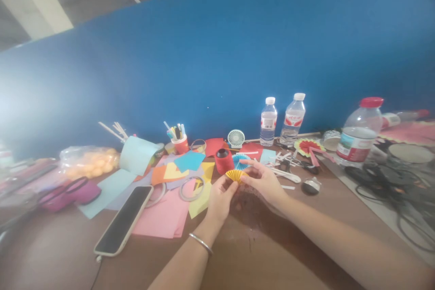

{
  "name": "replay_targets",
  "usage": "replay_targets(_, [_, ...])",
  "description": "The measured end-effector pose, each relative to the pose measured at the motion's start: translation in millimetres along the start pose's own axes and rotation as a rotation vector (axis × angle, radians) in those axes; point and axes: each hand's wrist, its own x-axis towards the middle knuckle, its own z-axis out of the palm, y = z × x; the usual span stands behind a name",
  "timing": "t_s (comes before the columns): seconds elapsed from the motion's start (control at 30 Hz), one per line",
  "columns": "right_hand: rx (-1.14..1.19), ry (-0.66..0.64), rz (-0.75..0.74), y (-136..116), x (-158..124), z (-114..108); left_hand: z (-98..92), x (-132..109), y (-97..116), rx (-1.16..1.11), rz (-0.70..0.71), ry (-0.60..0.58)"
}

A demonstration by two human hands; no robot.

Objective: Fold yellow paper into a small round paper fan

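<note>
Both of my hands hold a small yellow pleated paper fan (235,175) just above the brown table (61,244). My left hand (220,198), with a thin bracelet on the wrist, pinches its left side. Pinching the right side is my right hand (263,180), fingers curled round the paper. Right behind the fan lie a blue pleated paper fan (240,161) and a red spool (224,161).
Coloured paper sheets (170,213), tape rings (190,189) and a phone (124,219) lie at left. A pen cup (180,141), a small white fan (236,138), water bottles (268,121) and a large bottle (359,133) stand along the blue wall. Cables (390,190) are at right.
</note>
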Motion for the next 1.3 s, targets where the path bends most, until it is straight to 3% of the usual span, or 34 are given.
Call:
replay_targets(0.27, [-0.021,-0.037,0.003,5.3,6.3,-6.9,-3.0,1.0,-2.0,-0.002,-0.003,-0.006])
replay_targets(0.6, [-0.542,-0.087,-0.128,-8.9,5.8,-16.3,-3.9,1.6,-3.6,0.045,0.006,0.006])
replay_targets(0.83, [-0.615,-0.048,-0.218,-2.3,3.4,-17.0,-4.7,3.4,-5.9,-0.033,-0.052,0.069])
replay_targets(1.07, [-0.509,-0.016,-0.209,1.9,3.0,-16.5,-1.1,0.5,-0.2,-0.091,-0.014,0.106])
replay_targets(1.2, [-0.183,-0.077,-0.083,6.9,6.7,-15.6,-2.0,1.7,-0.2,-0.244,-0.065,0.153])
replay_targets(1.3, [-0.003,-0.078,-0.028,9.8,7.9,-13.4,-2.2,2.1,-0.3,-0.402,-0.097,0.123])
